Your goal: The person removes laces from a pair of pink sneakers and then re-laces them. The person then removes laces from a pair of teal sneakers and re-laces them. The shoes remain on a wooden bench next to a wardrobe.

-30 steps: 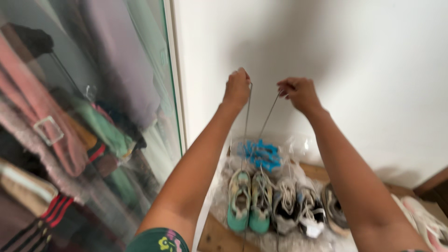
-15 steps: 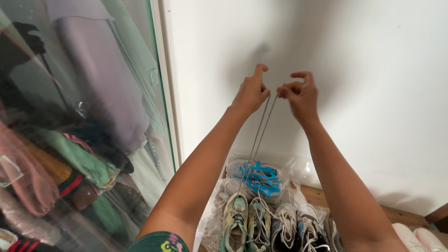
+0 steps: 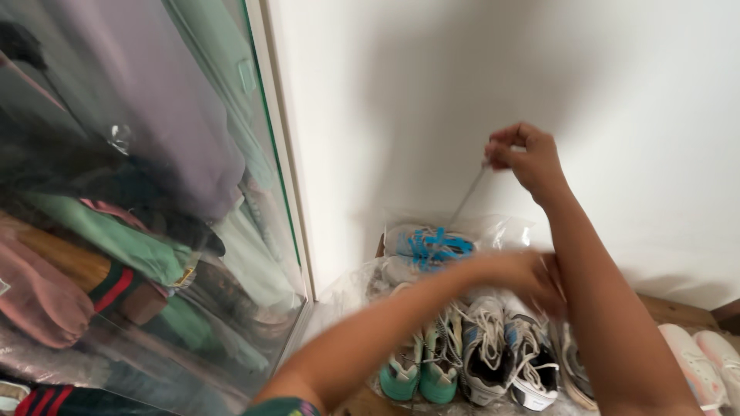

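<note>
My right hand [image 3: 524,158] is raised in front of the white wall, its fingers pinched on a thin grey shoelace [image 3: 468,197]. The lace runs down toward a pair of teal sneakers [image 3: 420,370] on the floor. My left hand [image 3: 532,277] is low and blurred, just above a pair of black and white sneakers [image 3: 501,354] and partly behind my right forearm. Its grip is not readable. White sneakers with blue laces [image 3: 428,246] lie in a clear plastic bag behind the row.
A glass-fronted wardrobe [image 3: 254,154] full of hanging clothes fills the left side. More shoes lie at the right, among them a pale pink and white pair [image 3: 705,358]. A wooden surface [image 3: 678,308] runs along the wall's foot.
My left hand has let go of the lace and swung down and right toward the shoes. My right hand has stayed up with the lace. The view has tilted down slightly.
</note>
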